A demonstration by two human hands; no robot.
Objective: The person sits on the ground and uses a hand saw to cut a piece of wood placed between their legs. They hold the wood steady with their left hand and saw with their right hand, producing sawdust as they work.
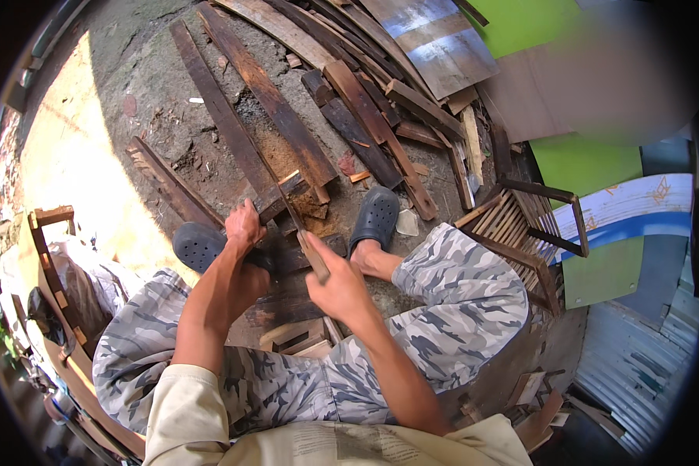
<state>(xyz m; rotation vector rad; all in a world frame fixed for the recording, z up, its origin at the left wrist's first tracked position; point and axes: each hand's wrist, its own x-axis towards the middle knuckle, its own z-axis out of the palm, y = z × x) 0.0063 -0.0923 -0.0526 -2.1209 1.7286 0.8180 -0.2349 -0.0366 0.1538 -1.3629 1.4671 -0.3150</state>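
My left hand (245,224) is closed on the near end of a long dark wooden plank (224,116), which stretches away over the ground. In my right hand (340,286) is a wooden-handled blade (293,211), long and thin and seen nearly edge-on. I cannot tell if it is a saw or a machete. It lies right beside the plank's near end, pointing away from me. Under that end sit short dark wood blocks (311,250). A second reddish-brown plank (268,89) lies to the right, with tan sawdust (276,149) between the two.
My dark clogs (375,221) stand on both sides of the work. A heap of old boards (365,116) lies far right. A slatted wooden piece (520,233) stands at right, near corrugated metal sheets (633,373). Another split plank (175,182) is at left.
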